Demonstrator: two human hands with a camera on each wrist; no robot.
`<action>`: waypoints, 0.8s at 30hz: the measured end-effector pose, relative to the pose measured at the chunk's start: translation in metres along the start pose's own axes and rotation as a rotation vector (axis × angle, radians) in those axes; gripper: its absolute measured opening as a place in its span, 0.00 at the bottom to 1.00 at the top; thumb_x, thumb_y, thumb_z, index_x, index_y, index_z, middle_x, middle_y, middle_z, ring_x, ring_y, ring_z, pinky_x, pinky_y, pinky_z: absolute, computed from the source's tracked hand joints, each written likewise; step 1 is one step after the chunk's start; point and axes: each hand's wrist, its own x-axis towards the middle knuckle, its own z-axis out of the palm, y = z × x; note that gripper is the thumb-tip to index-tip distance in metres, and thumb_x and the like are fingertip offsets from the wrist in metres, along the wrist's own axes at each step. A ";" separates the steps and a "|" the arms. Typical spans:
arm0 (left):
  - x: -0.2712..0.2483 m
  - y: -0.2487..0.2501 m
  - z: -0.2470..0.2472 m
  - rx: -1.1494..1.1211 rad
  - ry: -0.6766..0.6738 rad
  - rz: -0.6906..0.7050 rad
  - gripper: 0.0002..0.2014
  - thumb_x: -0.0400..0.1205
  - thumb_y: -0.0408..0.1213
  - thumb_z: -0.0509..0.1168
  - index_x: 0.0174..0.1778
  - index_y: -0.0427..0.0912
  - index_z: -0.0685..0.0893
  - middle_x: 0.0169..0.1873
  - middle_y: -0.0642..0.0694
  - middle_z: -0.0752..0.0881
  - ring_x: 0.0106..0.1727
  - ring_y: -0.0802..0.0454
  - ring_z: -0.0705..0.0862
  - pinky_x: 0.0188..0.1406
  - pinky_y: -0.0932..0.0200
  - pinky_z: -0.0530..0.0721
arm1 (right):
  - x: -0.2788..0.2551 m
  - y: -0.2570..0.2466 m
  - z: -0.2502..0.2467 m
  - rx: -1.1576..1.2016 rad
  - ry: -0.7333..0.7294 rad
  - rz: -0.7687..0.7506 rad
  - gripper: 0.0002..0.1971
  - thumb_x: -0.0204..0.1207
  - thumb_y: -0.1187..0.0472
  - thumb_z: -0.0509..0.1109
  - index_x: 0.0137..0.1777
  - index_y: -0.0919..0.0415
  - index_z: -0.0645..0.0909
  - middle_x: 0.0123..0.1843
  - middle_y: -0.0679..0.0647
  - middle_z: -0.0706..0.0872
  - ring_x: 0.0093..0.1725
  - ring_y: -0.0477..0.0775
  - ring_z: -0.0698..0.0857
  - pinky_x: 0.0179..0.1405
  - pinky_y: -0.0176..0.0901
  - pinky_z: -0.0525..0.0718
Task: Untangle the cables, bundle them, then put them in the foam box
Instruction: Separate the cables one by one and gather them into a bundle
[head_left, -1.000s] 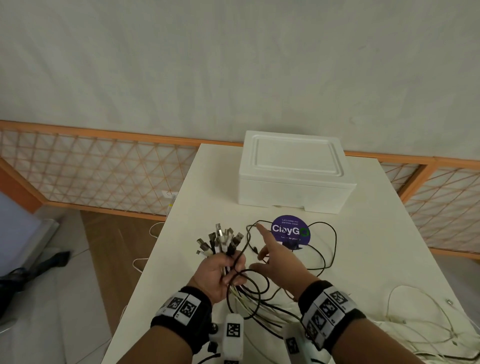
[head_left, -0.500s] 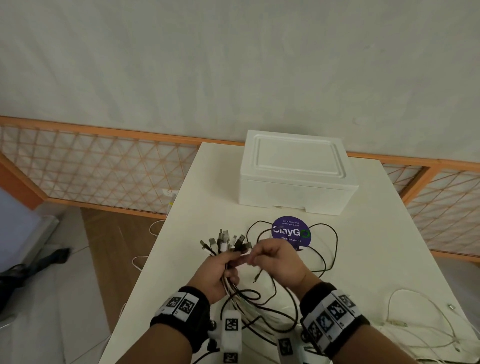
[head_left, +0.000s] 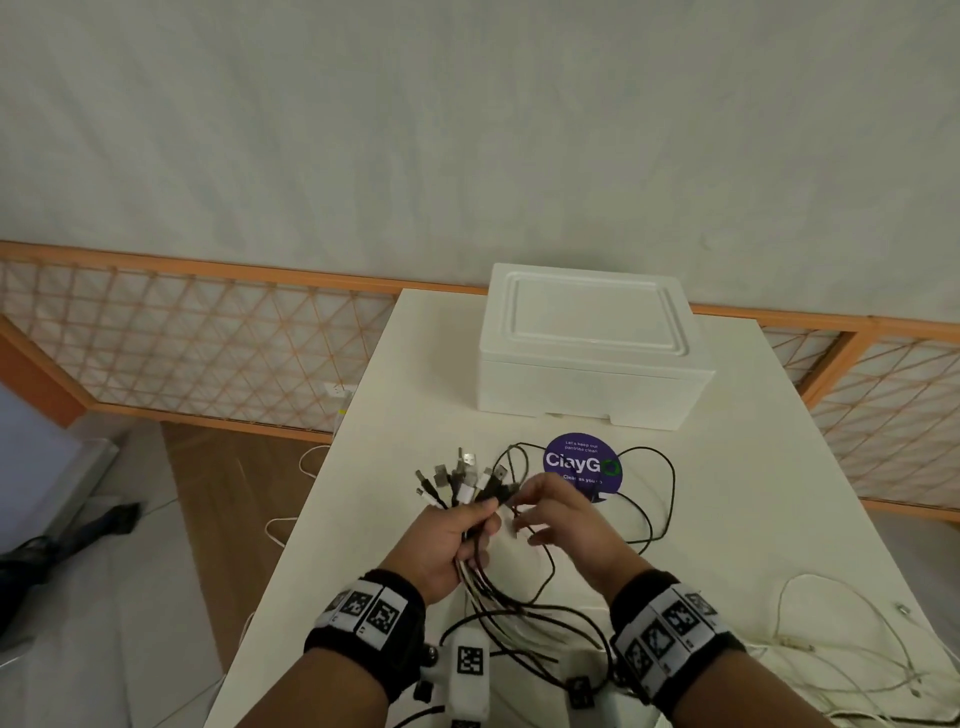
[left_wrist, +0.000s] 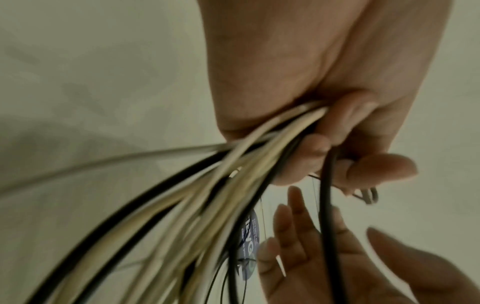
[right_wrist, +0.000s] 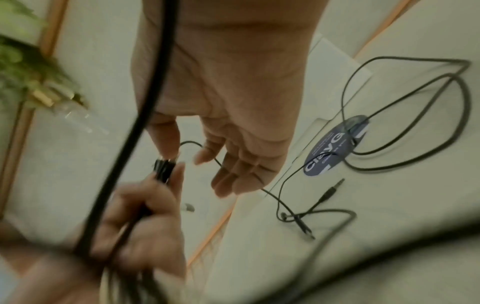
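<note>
My left hand (head_left: 457, 540) grips a bundle of black and white cables (head_left: 498, 587) just below their plugs (head_left: 460, 480), which fan out above the fist. The left wrist view shows its fingers (left_wrist: 345, 144) curled round the cables (left_wrist: 207, 185). My right hand (head_left: 540, 519) hovers beside the bundle with relaxed fingers. In the right wrist view its thumb (right_wrist: 166, 142) touches a black plug (right_wrist: 163, 168) held in the left hand (right_wrist: 140, 226). The white foam box (head_left: 592, 353) stands behind on the table, lid on.
A purple round sticker (head_left: 582, 467) lies in front of the box, with loose black cable loops (head_left: 670, 488) around it. An audio jack end (right_wrist: 332, 191) lies on the table. Thin white cables (head_left: 831, 654) sprawl at the right. The table's left edge (head_left: 311, 499) runs beside my left hand.
The right hand reached toward the sticker, came back to the bundle with a black plug end, and has now opened its fingers. The left hand kept its grip.
</note>
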 end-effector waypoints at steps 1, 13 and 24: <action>-0.001 -0.001 0.001 0.056 -0.009 -0.009 0.06 0.83 0.30 0.63 0.45 0.32 0.83 0.25 0.44 0.80 0.15 0.58 0.66 0.18 0.63 0.69 | 0.000 -0.002 -0.002 0.097 0.025 0.003 0.20 0.63 0.61 0.70 0.57 0.54 0.76 0.53 0.57 0.86 0.46 0.53 0.86 0.42 0.43 0.80; 0.007 -0.016 -0.028 -0.166 0.308 -0.002 0.10 0.85 0.37 0.62 0.39 0.39 0.82 0.28 0.47 0.84 0.17 0.58 0.67 0.19 0.61 0.72 | -0.069 -0.036 -0.103 0.047 0.870 -0.527 0.25 0.71 0.82 0.62 0.45 0.48 0.85 0.56 0.37 0.87 0.47 0.43 0.86 0.47 0.31 0.85; 0.007 -0.032 -0.028 -0.333 0.344 0.016 0.16 0.80 0.35 0.69 0.28 0.44 0.73 0.17 0.52 0.68 0.16 0.57 0.65 0.21 0.62 0.71 | -0.107 0.009 -0.122 -0.668 1.108 0.313 0.39 0.70 0.61 0.73 0.79 0.64 0.58 0.76 0.78 0.61 0.73 0.74 0.66 0.71 0.62 0.67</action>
